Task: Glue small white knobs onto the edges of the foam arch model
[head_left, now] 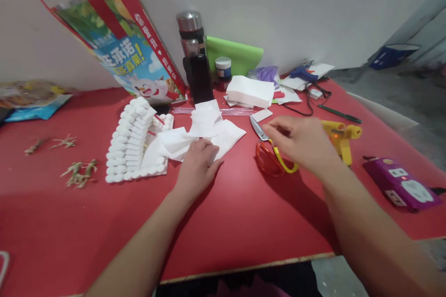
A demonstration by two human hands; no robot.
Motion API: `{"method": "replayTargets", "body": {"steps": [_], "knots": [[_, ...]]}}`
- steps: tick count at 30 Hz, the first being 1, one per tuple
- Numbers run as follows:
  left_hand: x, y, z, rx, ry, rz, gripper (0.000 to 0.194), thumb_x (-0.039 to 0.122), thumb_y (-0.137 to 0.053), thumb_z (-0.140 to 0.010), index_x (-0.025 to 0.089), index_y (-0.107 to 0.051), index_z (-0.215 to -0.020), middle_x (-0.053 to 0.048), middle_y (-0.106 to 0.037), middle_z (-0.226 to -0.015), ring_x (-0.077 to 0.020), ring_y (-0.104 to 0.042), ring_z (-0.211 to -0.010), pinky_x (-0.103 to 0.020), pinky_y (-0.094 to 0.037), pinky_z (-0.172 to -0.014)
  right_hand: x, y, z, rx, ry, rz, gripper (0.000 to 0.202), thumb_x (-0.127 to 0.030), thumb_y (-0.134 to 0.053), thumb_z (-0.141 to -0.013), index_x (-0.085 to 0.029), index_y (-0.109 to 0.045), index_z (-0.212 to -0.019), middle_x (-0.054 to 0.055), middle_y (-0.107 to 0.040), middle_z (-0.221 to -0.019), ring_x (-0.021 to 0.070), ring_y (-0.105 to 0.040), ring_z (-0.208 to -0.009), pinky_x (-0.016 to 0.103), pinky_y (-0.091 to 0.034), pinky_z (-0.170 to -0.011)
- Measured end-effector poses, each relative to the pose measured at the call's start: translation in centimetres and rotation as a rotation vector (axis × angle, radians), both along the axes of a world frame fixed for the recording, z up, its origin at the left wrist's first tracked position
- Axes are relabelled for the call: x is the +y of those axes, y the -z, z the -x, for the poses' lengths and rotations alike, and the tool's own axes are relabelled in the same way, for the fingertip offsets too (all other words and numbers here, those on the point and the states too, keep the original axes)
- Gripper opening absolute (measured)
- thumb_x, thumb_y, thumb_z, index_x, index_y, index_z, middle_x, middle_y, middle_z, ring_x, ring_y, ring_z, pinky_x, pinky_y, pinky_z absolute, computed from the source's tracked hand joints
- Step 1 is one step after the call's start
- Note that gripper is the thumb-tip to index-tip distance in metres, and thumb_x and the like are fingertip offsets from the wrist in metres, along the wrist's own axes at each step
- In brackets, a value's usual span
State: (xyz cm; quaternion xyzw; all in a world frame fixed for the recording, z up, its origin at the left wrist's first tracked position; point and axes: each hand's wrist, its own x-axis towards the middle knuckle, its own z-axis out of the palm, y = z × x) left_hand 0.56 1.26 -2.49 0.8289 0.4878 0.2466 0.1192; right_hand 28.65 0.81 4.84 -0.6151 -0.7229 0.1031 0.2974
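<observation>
My left hand (198,160) lies flat on several overlapping white paper pieces (226,137), its thumb spread to the side. Beside the papers stands a curved white model (130,148) built from small rounded white pieces, with rows like steps. My right hand (296,139) is closed in a pinch at the pivot of a pair of scissors (270,153) with red and yellow handles. The blades point away to the upper left, and the fingertips partly cover the yellow handle. Behind the right wrist, a yellow glue gun (343,139) is partly hidden.
A purple power box (400,183) sits at the right; a green pen (339,113) lies behind the glue gun. Along the wall stand a printed bag (139,65), a thermos (190,23), a phone (198,76) and a paper stack (251,90). Twine figures (80,174) lie left.
</observation>
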Motion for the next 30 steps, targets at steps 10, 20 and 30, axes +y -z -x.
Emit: {"method": "replayTargets", "body": {"steps": [10,20,30], "knots": [[0.2,-0.1,0.3,-0.085,-0.029,0.049,0.013,0.028,-0.065,-0.097,0.019,-0.071,-0.104,-0.012,-0.069,-0.115,-0.0328,-0.063,-0.115,-0.049,-0.053,-0.099,1.1,2.6,-0.2,-0.534,0.158,0.411,0.04,-0.052,-0.058,-0.103,-0.02,-0.073,-0.084,0.013,-0.077,-0.085,0.0286,-0.07,-0.079,0.032,-0.027,-0.057],[-1.0,-2.4,-0.3,-0.607,-0.315,-0.099,0.014,0.034,-0.059,-0.105,0.024,-0.069,-0.108,-0.005,-0.076,-0.108,-0.0237,-0.07,-0.104,-0.039,-0.054,-0.097,0.6,1.1,3.1,0.002,0.041,0.152,0.038,-0.053,-0.062,-0.103,-0.019,-0.073,-0.113,0.012,-0.081,-0.1,0.0304,-0.075,-0.089,0.039,-0.05,-0.076],[-0.5,-2.9,-0.7,-1.7,-0.193,0.942,0.031,0.032,-0.063,-0.102,0.019,-0.074,-0.128,-0.012,-0.081,-0.125,-0.031,-0.066,-0.138,-0.044,-0.062,-0.107,1.4,4.4,6.6,1.222,-0.237,0.768,0.071,-0.062,-0.084,-0.085,-0.021,-0.062,-0.139,0.016,-0.074,-0.127,0.0301,-0.073,-0.113,0.049,-0.064,-0.095]]}}
